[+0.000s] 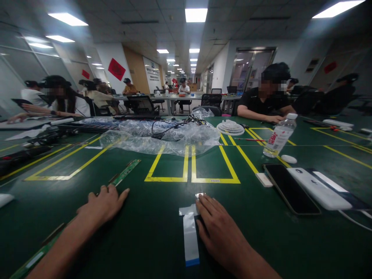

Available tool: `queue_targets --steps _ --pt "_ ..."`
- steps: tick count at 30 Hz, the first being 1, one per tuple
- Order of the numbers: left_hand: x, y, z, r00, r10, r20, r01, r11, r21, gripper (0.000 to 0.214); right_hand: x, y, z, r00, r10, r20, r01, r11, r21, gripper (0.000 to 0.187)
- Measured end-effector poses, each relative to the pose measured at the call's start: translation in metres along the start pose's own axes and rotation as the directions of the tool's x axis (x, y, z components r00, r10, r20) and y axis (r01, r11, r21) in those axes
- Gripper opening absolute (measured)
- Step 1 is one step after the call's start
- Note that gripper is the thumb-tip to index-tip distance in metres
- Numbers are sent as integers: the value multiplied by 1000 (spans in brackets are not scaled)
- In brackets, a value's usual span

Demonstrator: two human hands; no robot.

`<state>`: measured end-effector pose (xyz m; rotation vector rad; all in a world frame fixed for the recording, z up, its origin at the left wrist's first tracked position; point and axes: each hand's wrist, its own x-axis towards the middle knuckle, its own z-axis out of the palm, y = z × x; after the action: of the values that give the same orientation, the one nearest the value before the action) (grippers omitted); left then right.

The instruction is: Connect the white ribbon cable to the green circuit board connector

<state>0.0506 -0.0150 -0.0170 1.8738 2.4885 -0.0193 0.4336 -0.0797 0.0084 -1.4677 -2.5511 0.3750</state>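
My left hand (100, 205) rests on a long, narrow green circuit board (128, 172) that runs slantwise beneath it. Its thumb is spread away to the right and the other fingers lie over the board, partly hiding it. My right hand (219, 228) lies on the table with its fingers stretched forward. Its fingertips touch a small shiny silver piece (200, 195), mostly covered. Beside the thumb lies a white flat ribbon cable (190, 236) with a blue end, its far end bent sideways near the fingers.
Crumpled clear plastic wrap (168, 139) with black cables spreads across the middle. To the right are a bottle (280, 136), a black phone (292, 190), a white power bank (322, 190) and a white fan grille (230, 128). A person (269, 100) sits across the green table (157, 232).
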Motion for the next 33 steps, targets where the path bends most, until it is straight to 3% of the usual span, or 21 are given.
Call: queue_targets --steps 2,4,8,12,19,27,33 --pt "-13 29 -3 998 15 63 -17 999 34 87 1 0 -1 1000 -5 2 5 1000 1 55" --pt "-30 63 -5 984 170 54 -173 984 53 84 2 -1 -2 1000 -9 0 9 1000 5 55" --pt "-62 116 -7 862 507 -9 -507 862 6 80 1 -1 0 1000 -18 -22 19 1000 6 53" --pt "-80 143 -5 782 622 -31 -623 781 -53 81 0 -2 3 999 -28 -45 29 999 19 51" --pt "-88 157 -8 641 767 -18 -759 631 -158 74 -1 -3 5 998 -34 -60 36 999 38 51" --pt "-83 140 -17 625 780 44 -755 617 -222 68 -2 -4 6 995 -55 -78 58 998 38 50" --pt "-83 143 -12 648 761 17 -744 638 -201 67 -5 -10 3 996 -41 -74 46 996 71 47"
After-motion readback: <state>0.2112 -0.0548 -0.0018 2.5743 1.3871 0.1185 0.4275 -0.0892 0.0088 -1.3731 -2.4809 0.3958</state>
